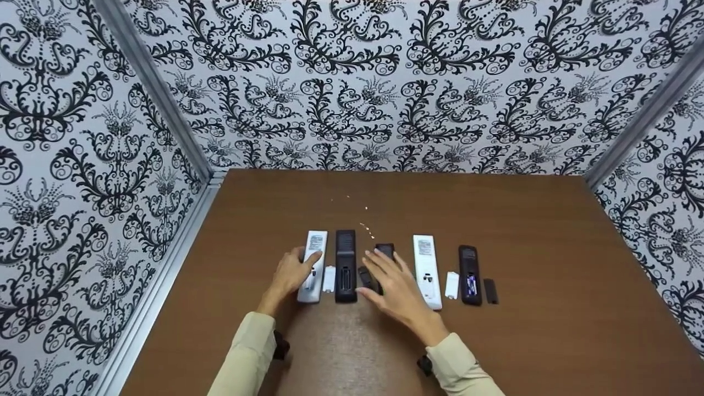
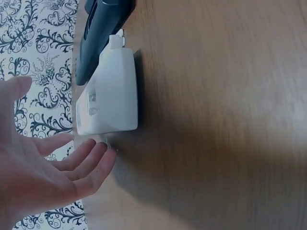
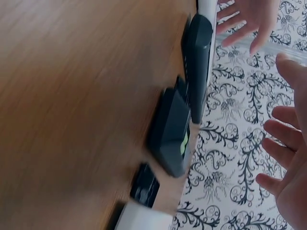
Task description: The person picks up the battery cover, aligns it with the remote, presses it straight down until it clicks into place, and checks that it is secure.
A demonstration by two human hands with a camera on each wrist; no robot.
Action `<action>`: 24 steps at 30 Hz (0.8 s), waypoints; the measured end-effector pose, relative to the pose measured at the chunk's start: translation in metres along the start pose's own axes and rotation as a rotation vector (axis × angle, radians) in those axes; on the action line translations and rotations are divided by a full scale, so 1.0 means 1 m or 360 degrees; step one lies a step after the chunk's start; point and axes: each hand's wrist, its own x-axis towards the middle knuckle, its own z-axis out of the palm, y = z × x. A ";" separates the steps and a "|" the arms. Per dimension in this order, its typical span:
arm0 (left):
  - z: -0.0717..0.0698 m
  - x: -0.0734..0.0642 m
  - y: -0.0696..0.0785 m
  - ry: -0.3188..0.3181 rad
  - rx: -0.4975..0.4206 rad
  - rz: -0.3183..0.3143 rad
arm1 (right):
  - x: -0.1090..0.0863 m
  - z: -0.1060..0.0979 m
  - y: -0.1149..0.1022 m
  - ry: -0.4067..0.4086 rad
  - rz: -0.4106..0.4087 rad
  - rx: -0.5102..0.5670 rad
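Observation:
My left hand [image 1: 291,272] is beside a white remote control [image 1: 315,242] at the left of the row, thumb over it. In the left wrist view its fingers [image 2: 91,165] are loosely spread near the end of that remote. My right hand [image 1: 399,289] hovers with spread fingers over a short black remote [image 1: 386,250], partly hiding it. A small black piece [image 1: 367,278] lies by the right thumb. Between the hands rests a long black remote [image 1: 346,242], its battery compartment uncovered. A white battery cover [image 1: 329,279] lies between the two left remotes.
To the right lie another white remote [image 1: 424,253], a white battery cover [image 1: 451,285], a dark remote [image 1: 469,258] with batteries showing and a dark cover [image 1: 490,291]. Small pale flecks [image 1: 367,228] dot the brown table [image 1: 528,220]. Patterned walls [image 1: 352,110] stand behind and at both sides.

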 end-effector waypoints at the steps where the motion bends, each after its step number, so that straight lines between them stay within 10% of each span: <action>1: 0.001 0.001 0.000 0.0002 -0.0008 0.0002 | 0.001 0.001 -0.003 -0.0008 0.0009 0.0016; 24: 0.016 0.014 0.019 0.0135 0.0238 -0.0262 | 0.017 0.038 -0.040 -0.0369 0.0166 0.0289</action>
